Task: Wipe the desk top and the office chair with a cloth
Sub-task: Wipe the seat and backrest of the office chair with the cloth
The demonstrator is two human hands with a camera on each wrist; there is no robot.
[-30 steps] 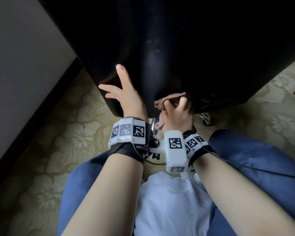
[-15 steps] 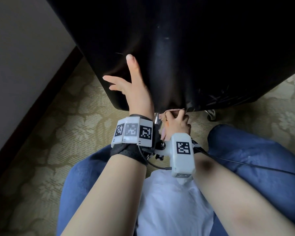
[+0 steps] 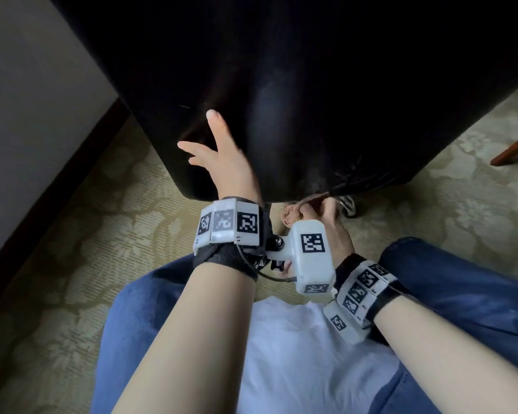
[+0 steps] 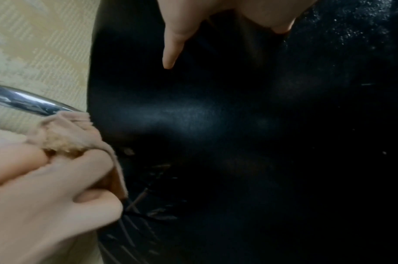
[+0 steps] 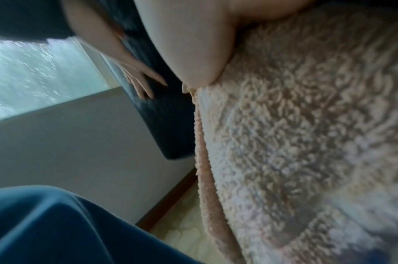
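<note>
1. Your left hand lies flat, fingers spread, on the office chair.
2. Your right hand bunches the cloth at its lower edge; it could snag the cracked upholstery.

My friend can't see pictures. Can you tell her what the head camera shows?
The right hand grips a pinkish cloth at the bottom edge of a black chair, while the left hand presses flat against it. Below are blue-trousered knees and patterned carpet.
</note>
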